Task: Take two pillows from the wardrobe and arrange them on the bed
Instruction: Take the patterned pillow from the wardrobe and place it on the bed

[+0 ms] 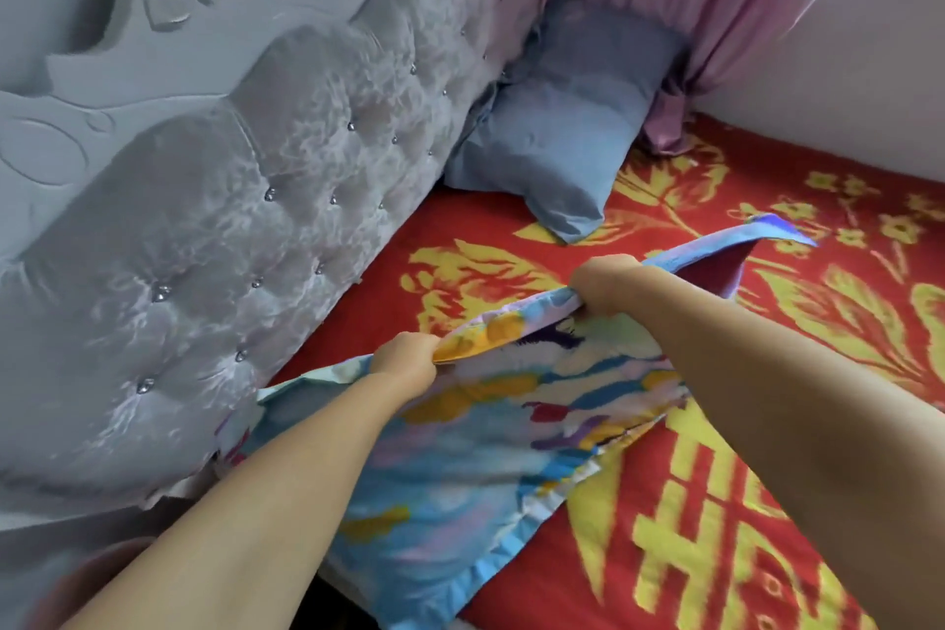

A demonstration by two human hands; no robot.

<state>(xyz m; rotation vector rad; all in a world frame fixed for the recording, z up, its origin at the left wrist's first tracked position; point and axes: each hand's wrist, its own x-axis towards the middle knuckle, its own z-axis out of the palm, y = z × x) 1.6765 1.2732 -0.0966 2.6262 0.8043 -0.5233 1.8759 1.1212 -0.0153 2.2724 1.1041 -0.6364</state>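
A colourful pillow (460,455) with a blue frilled border hangs over the near part of the bed (716,501), which is covered by a red and yellow blanket. My left hand (404,358) grips its upper edge near the left corner. Further right, my right hand (608,284) clutches the same edge, and the far corner of the pillow sticks up behind it. A plain blue pillow (562,133) leans against the headboard in the far corner of the bed.
The grey tufted headboard (230,220) with metal studs runs along the left. A pink curtain (690,5) hangs down behind the blue pillow, its end resting on the blanket. A pale wall (869,67) borders the bed on the right.
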